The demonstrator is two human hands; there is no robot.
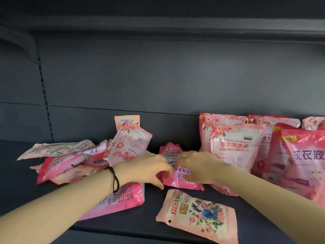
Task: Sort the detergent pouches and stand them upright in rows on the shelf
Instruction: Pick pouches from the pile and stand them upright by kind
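Observation:
A pink detergent pouch [177,178] lies flat in the middle of the dark shelf [151,224]. My left hand [149,169] grips its left edge and my right hand [197,167] grips its right side. To the left lies a jumbled heap of pink pouches [70,161], one of them [127,143] leaning upright against a pale one behind. At the right, several pink pouches [232,152] stand upright in rows. A pale peach pouch with a flower print [198,215] lies flat near the shelf's front edge.
Another pink pouch [123,199] lies flat under my left forearm. The shelf's dark back panel [140,76] and the shelf above close the space. A slotted upright [44,95] runs down the left.

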